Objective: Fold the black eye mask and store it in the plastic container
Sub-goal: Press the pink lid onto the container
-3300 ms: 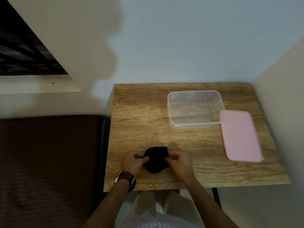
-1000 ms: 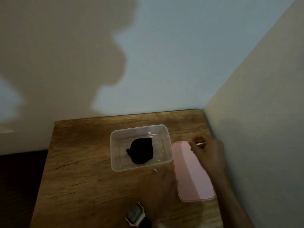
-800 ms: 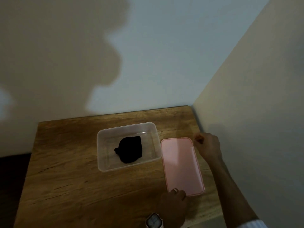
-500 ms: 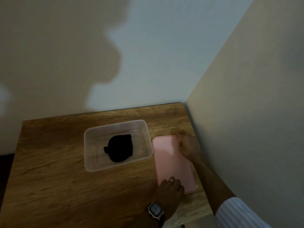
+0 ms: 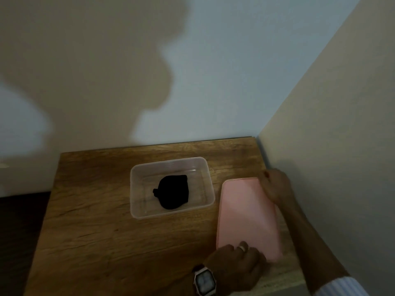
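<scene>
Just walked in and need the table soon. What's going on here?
A person is packing away a black eye mask. It already lies bunched up inside the clear plastic container on the wooden table. Both hands are now on the pink lid lying beside the container: the left hand at its near end, the right hand at its far corner. The container is still open, so closing it looks like the likely next step.

The eye mask (image 5: pixel 172 191) is black, inside a clear container (image 5: pixel 136 189). At its 3 o'clock lies a pink lid (image 5: pixel 245 212). The table (image 5: pixel 89 221) is brown woodgrain; the sleeve (image 5: pixel 342 287) is pale-striped.
</scene>
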